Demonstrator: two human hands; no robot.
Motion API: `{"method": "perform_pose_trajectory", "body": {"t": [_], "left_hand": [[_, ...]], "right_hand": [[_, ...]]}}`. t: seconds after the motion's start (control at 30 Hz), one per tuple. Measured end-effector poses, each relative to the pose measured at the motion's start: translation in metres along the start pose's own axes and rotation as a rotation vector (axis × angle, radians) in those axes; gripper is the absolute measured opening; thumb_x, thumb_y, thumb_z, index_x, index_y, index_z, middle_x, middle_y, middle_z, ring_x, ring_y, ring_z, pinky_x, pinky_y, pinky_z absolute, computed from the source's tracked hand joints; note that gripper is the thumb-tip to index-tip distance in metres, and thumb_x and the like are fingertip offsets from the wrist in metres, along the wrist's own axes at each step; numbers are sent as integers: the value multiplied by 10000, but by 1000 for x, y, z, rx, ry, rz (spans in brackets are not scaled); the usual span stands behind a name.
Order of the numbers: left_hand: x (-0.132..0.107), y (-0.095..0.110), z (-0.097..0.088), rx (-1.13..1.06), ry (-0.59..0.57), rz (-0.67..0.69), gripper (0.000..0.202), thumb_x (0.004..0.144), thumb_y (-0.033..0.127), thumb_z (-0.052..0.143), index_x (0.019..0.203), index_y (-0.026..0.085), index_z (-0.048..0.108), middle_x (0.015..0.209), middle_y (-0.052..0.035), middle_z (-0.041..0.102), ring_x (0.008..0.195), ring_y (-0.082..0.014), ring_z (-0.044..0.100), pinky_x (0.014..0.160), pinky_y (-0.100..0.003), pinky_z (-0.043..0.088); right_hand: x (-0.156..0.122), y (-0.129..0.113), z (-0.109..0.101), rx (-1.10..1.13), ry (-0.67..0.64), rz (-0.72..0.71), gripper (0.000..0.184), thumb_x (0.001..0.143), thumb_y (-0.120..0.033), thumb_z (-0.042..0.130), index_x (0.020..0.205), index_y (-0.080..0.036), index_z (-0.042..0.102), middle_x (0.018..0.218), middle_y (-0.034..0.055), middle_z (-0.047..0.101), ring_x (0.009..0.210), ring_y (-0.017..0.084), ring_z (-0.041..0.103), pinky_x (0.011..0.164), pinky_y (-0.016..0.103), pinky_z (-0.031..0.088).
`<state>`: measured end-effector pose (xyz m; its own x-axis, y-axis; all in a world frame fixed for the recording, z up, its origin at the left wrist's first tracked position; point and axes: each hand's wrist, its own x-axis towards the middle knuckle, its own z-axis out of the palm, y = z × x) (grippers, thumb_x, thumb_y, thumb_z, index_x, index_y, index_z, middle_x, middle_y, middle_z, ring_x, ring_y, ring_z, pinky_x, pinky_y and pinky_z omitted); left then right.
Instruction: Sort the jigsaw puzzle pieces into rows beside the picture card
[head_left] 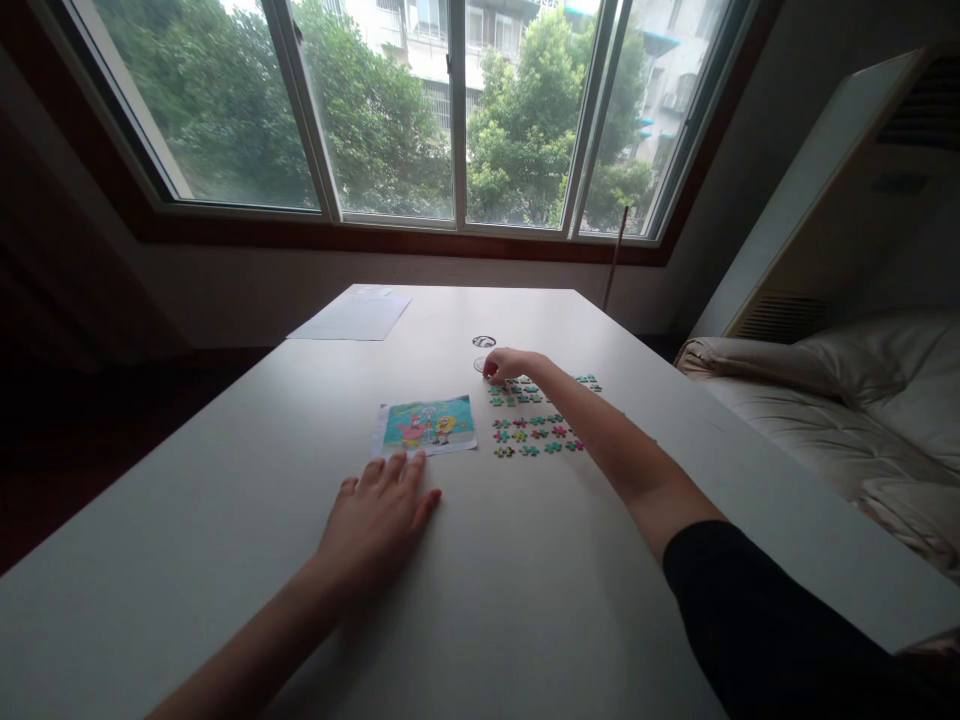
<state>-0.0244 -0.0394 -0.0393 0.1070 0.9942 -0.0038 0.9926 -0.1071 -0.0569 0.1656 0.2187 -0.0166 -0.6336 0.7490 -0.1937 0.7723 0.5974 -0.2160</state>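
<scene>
My left hand lies flat and open on the white table, fingers stretched toward a colourful cartoon picture just beyond the fingertips. My right hand reaches far forward, its fingers curled in a pinch at the far edge of several small loose puzzle pieces laid out in rows to the right of the picture. What the pinch holds is too small to make out.
A white sheet of paper lies at the far left of the table. Two small round rings sit just beyond my right hand. A bed with pale bedding stands to the right. Windows run along the far wall.
</scene>
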Motion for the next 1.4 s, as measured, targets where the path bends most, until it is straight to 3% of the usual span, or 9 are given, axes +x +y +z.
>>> {"method": "perform_pose_trajectory", "body": {"t": [0.23, 0.5, 0.63, 0.73, 0.87, 0.97, 1.17, 1.3, 1.4], "left_hand": [[0, -1, 2, -4, 3, 0, 531, 855, 441, 284, 1308, 170, 339, 1332, -129, 380, 1184, -295, 329, 903, -459, 288], [2, -2, 2, -6, 0, 7, 532, 850, 437, 294, 1305, 166, 344, 1329, -126, 381, 1181, -292, 328, 907, -463, 287], [0, 0, 4, 17, 28, -5, 542, 850, 435, 294, 1314, 158, 334, 1326, -130, 389, 1189, -306, 320, 918, -464, 271], [-2, 6, 6, 57, 98, 2, 543, 852, 417, 305, 1319, 141, 326, 1339, -138, 374, 1209, -323, 292, 936, -475, 234], [-5, 21, 4, 11, 100, 76, 515, 851, 416, 322, 1293, 156, 372, 1330, -121, 393, 1201, -295, 315, 941, -439, 243], [-8, 32, 2, -58, 66, 129, 492, 847, 415, 332, 1273, 177, 400, 1301, -106, 434, 1187, -270, 343, 945, -419, 250], [-13, 45, 4, -142, 79, 265, 431, 848, 380, 356, 1230, 201, 444, 1279, -93, 453, 1165, -258, 371, 949, -416, 273], [-11, 44, 9, -194, 113, 426, 373, 851, 340, 379, 1185, 203, 473, 1243, -88, 482, 1139, -253, 404, 936, -416, 325], [-8, 42, 13, -243, 125, 572, 374, 861, 328, 374, 1210, 207, 437, 1275, -85, 455, 1163, -244, 392, 955, -408, 335]], "right_hand": [[2, 0, 1, 16, -18, 25, 360, 658, -184, 663, 1008, -107, 631, 946, 107, 645, 748, 163, 587, 620, 218, 426], [-19, -18, -7, 72, 152, -99, 180, 711, -137, 590, 870, -89, 660, 814, 70, 637, 733, 122, 553, 659, 214, 402], [-66, -39, 10, 189, 224, -184, 208, 766, -224, 549, 928, -121, 630, 851, 44, 636, 740, 89, 562, 658, 192, 425], [-116, -60, 37, 591, 142, -305, 254, 732, -302, 594, 905, -119, 628, 789, 41, 656, 694, 105, 592, 629, 212, 460], [-177, -82, 69, 814, 69, -241, 258, 695, -342, 627, 843, -131, 638, 740, 37, 667, 675, 120, 614, 606, 210, 477], [-199, -85, 79, 646, 187, -169, 163, 692, -284, 631, 773, -144, 648, 656, 15, 647, 586, 96, 581, 536, 180, 439], [-205, -79, 80, 279, 334, -274, 113, 724, -266, 609, 752, -163, 646, 678, 8, 620, 587, 80, 531, 565, 176, 400], [-197, -66, 63, 137, 350, -295, 160, 768, -286, 566, 727, -153, 646, 658, 17, 608, 578, 82, 510, 566, 185, 377], [-174, -39, 39, 51, 306, -194, 168, 768, -267, 557, 726, -142, 660, 625, 17, 611, 553, 81, 505, 546, 189, 359]]}}
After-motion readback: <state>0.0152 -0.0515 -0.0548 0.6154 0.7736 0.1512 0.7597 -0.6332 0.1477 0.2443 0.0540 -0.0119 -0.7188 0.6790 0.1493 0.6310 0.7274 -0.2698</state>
